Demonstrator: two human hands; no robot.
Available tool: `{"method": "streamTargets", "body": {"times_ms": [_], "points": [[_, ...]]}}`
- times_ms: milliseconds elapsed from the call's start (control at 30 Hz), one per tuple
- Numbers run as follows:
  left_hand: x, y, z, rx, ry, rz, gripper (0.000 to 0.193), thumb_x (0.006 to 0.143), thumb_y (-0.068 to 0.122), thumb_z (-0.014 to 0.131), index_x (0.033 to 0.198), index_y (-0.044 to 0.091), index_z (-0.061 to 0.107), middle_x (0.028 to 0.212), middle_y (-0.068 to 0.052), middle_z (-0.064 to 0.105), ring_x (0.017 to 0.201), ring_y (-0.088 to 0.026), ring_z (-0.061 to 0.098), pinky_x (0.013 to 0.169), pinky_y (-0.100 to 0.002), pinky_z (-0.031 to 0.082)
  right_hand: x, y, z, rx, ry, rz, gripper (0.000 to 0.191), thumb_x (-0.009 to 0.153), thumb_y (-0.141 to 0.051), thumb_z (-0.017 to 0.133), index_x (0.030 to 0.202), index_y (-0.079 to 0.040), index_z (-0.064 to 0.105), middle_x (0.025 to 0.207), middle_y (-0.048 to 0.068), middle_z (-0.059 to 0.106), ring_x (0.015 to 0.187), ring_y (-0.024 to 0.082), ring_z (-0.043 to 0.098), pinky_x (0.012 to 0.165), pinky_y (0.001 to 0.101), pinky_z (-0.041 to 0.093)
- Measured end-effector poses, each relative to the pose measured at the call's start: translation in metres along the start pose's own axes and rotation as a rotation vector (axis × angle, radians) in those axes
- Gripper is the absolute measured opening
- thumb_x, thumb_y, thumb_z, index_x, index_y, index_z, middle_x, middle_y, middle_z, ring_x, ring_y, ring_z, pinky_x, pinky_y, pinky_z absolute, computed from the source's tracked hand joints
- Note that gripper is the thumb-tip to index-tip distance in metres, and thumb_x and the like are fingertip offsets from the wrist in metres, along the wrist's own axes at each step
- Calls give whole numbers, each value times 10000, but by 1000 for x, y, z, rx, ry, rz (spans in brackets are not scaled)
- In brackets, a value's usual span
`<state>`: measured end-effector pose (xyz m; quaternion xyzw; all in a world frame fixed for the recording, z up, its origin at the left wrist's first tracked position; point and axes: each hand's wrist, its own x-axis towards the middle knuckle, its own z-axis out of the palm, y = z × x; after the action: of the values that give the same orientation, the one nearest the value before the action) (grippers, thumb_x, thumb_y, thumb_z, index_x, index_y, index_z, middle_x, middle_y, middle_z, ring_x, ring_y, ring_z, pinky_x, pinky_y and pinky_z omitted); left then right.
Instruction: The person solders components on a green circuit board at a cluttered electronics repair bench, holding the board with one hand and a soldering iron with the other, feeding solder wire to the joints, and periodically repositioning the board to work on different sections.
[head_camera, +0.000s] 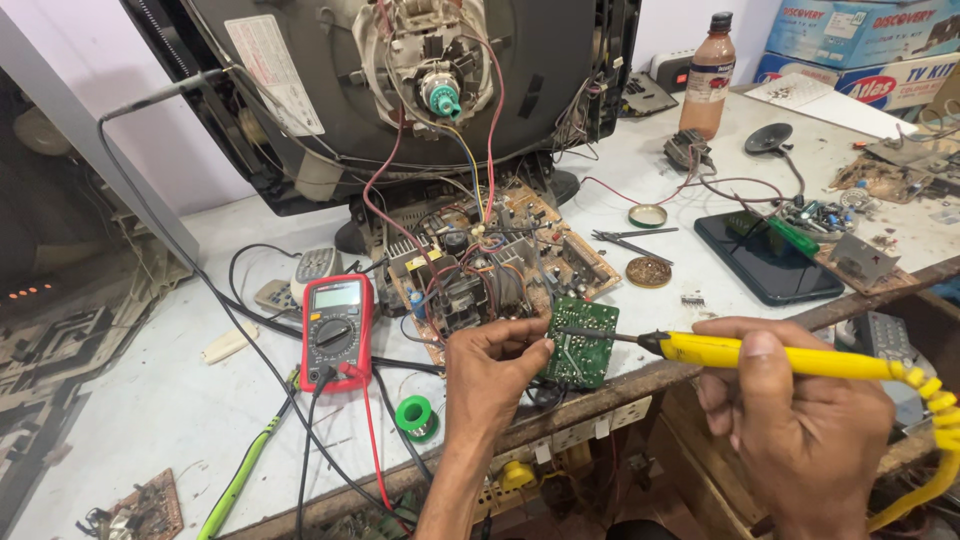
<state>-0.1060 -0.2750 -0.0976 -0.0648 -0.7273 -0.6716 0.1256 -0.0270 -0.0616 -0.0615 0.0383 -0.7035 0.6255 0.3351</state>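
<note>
1. The person's left hand (492, 365) grips a small green circuit board (581, 342), fingers closed around its left edge, and holds it upright just above the front edge of the white workbench (150, 400).
2. The right hand (800, 420) is wrapped shut around the yellow handle of a soldering iron (760, 352), thumb lying along the top; the iron's dark tip reaches leftward and touches the face of the green board.
3. The iron's ribbed yellow cable curls down past the right wrist at the picture's right edge.
4. Just behind the green board lies a large brown circuit board (500, 265) crowded with heat sinks, coils and coloured wires that run up into the open back of a television set (400, 90).
5. To the left of the left hand, a red multimeter (335, 330) lies flat on the bench, its red and black leads trailing toward the front edge.
6. A green spool of solder wire (415, 415) sits near the bench edge, just left of the left forearm.
7. A remote control (316, 265) rests behind the multimeter.
8. Further right on the bench lie tweezers (630, 240), two small round tins (648, 215), a dark phone (765, 262) and a brown bottle (708, 80) standing upright.
</note>
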Motion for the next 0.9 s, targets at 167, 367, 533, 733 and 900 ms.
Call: {"method": "streamTargets", "body": {"times_ms": [167, 367, 533, 733, 900], "points": [[-4, 5, 3, -36, -8, 19, 271, 794, 35, 785, 1060, -4, 814, 806, -65, 804, 681, -50, 694, 626, -197, 556, 5, -5, -6, -54, -36, -4, 298, 1104, -172, 516, 1108, 29, 736, 675, 53, 650, 522, 62, 546, 455, 195, 427], [-8, 11, 5, 14, 3, -11, 287, 786, 30, 782, 1070, 18, 822, 796, -77, 810, 662, -62, 694, 607, -204, 548, 6, -15, -10, -64, -99, -8, 283, 1057, -175, 535, 1081, 19, 739, 677, 48, 661, 526, 65, 553, 444, 200, 421], [-9, 10, 6, -41, -6, 11, 287, 788, 25, 774, 1072, 8, 817, 822, -70, 815, 688, -56, 706, 630, -199, 560, 7, -16, -9, -42, -76, -3, 307, 1081, -179, 513, 1082, 38, 731, 676, 73, 669, 511, 79, 567, 433, 206, 445], [-7, 6, 3, -12, 1, 0, 289, 781, 28, 784, 1068, 1, 815, 811, -79, 811, 680, -58, 698, 627, -202, 556, 2, -14, -12, -18, 70, -26, 331, 1116, -168, 471, 1096, 82, 688, 708, 120, 671, 512, 120, 600, 434, 218, 460], [-3, 2, 3, -30, -3, 17, 295, 779, 22, 777, 1071, -6, 811, 826, -72, 813, 689, -55, 709, 645, -198, 570, 3, -18, -4, -43, 78, -30, 349, 1123, -176, 468, 1093, 91, 691, 696, 135, 659, 511, 133, 593, 434, 226, 452]]}}
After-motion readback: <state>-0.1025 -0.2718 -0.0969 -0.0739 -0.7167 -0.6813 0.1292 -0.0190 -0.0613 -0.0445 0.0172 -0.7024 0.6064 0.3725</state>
